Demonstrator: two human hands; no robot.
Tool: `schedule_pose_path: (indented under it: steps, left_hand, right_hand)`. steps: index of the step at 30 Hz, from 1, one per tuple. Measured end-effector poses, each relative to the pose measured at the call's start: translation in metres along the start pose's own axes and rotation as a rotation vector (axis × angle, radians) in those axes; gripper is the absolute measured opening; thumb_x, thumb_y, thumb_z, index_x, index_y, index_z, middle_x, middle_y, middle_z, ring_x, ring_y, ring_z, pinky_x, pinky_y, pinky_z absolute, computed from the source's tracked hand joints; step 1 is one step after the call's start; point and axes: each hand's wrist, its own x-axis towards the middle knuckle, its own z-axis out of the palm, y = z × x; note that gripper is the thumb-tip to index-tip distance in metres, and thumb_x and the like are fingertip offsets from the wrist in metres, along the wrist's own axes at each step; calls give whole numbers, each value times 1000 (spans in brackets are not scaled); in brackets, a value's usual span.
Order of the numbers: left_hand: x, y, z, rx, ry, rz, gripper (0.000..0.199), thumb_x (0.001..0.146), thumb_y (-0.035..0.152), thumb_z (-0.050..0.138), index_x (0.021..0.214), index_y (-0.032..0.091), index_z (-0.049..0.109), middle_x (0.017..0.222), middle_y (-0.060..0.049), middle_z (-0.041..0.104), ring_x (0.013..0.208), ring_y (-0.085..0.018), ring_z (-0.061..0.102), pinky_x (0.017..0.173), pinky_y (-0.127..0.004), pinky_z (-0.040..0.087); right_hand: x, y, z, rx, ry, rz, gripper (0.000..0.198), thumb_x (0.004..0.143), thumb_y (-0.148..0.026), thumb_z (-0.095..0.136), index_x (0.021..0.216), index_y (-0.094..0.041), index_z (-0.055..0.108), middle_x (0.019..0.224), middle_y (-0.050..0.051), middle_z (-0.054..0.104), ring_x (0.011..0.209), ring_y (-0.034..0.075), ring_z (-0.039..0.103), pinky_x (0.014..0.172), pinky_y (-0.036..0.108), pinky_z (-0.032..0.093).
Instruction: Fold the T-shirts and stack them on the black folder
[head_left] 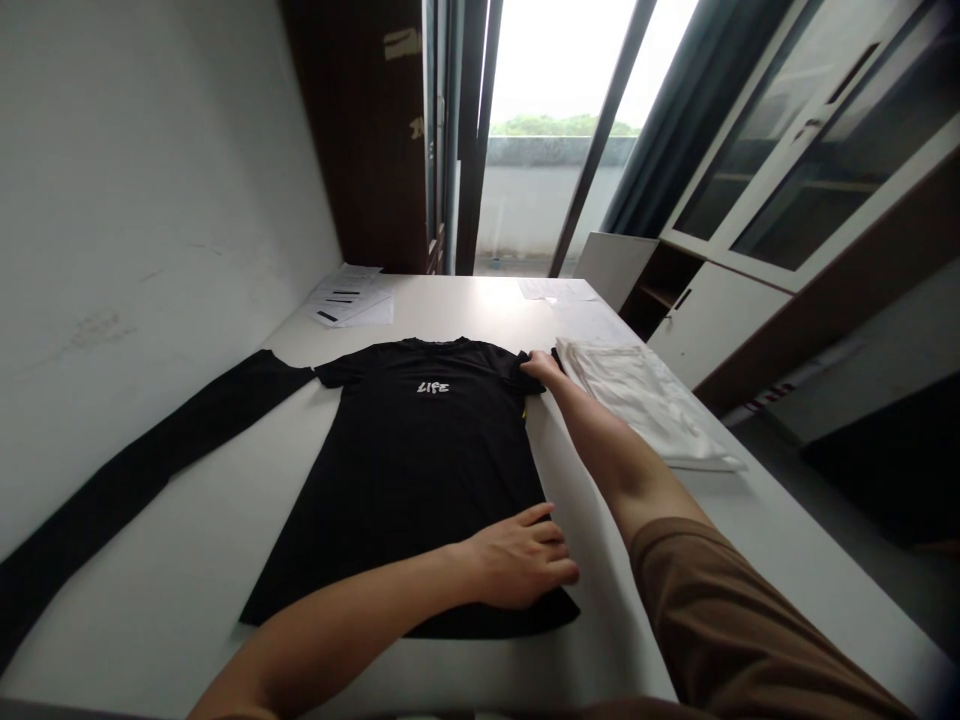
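A black short-sleeved T-shirt (420, 480) with white "LIFE" lettering lies flat on the white table, its collar at the far end and its hem near me. My right hand (541, 366) is closed on the sleeve at the shirt's far right. Lower down, my left hand (521, 560) lies across the shirt's right side near the hem. Its fingers curl at the side edge, gripping the fabric there; the fingertips are partly hidden. My left forearm covers part of the lower shirt.
A long black strip of cloth (165, 440) stretches along the table's left side. Folded white fabric (637, 400) lies at the right edge. Papers (349, 298) rest at the far left corner and more sheets (559, 290) at the far right. A wall and cabinets (750, 300) flank the table (465, 300).
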Motion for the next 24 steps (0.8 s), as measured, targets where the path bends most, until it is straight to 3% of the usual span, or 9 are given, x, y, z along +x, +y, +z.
schedule_pose_path:
  steps: [5,10,13,17,20,24]
  left_hand:
    - [-4,4,-21,27,-9,-14,22,98,22,58,118,22,67,104,-7,68,105,-23,58,117,-50,33]
    - [-12,12,-33,52,4,-33,17,101,21,55,95,23,71,102,-6,66,104,-23,58,113,-47,36]
    - [-20,13,-40,75,22,-46,18,102,19,56,92,22,71,107,-7,68,118,-24,56,115,-49,35]
    - [-31,16,-51,65,23,-34,18,103,20,53,96,20,70,108,-5,70,128,-25,54,119,-50,33]
    - [-40,20,-58,54,18,-56,20,104,20,51,95,19,68,97,-4,70,112,-21,61,119,-49,33]
    - [-56,23,-64,66,19,-87,21,105,19,48,93,18,65,87,-2,67,88,-18,62,114,-45,38]
  right_hand:
    - [-3,-11,-12,88,82,23,31,85,-25,59,113,-15,69,98,12,72,89,26,67,75,30,52]
    - [1,-17,-17,171,132,36,47,83,-24,64,129,-17,61,103,11,70,88,24,64,75,30,53]
    - [7,-28,-18,268,54,-36,62,80,-20,67,141,-20,55,108,8,70,83,20,64,73,28,52]
    - [12,-62,-19,447,-152,-119,40,82,-19,67,121,-15,70,80,3,68,61,13,57,60,25,52]
    - [12,-98,-15,623,-190,-108,21,82,-21,70,100,-11,75,64,1,62,55,12,55,55,25,54]
    - [9,-143,5,720,-142,-164,17,83,-21,71,97,-13,76,72,3,68,59,12,61,58,25,59]
